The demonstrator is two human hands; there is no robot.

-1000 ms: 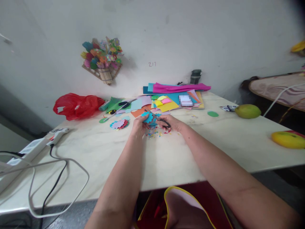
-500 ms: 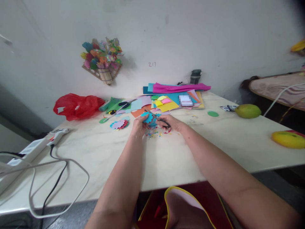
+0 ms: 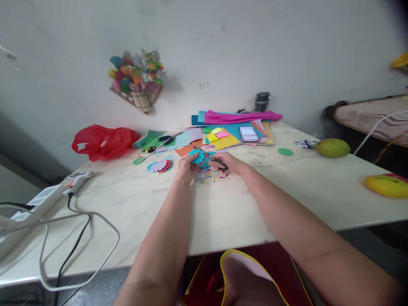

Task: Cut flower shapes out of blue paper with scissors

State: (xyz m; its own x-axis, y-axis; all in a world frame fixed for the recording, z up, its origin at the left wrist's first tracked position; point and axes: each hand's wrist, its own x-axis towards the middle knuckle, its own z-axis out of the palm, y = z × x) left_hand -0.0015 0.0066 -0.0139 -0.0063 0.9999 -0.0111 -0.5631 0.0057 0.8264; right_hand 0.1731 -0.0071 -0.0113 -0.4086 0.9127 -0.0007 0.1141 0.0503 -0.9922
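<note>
Near the middle of the table, my left hand (image 3: 186, 167) pinches a blue paper piece with a scalloped edge (image 3: 198, 157). My right hand (image 3: 230, 164) is closed on dark-handled scissors (image 3: 219, 162), whose blades point up and left across the blue paper. Small coloured scraps (image 3: 205, 176) lie under and in front of the hands. To the left rests a stack of scalloped paper pieces (image 3: 159, 166), lilac on top with blue and red below.
Paper sheets (image 3: 228, 141), a phone (image 3: 249, 134) and other scissors (image 3: 165, 139) lie behind the hands. A red plastic bag (image 3: 106, 142) and a power strip (image 3: 41, 202) are left. Two mangoes (image 3: 333, 148) and a green disc (image 3: 285, 151) are right.
</note>
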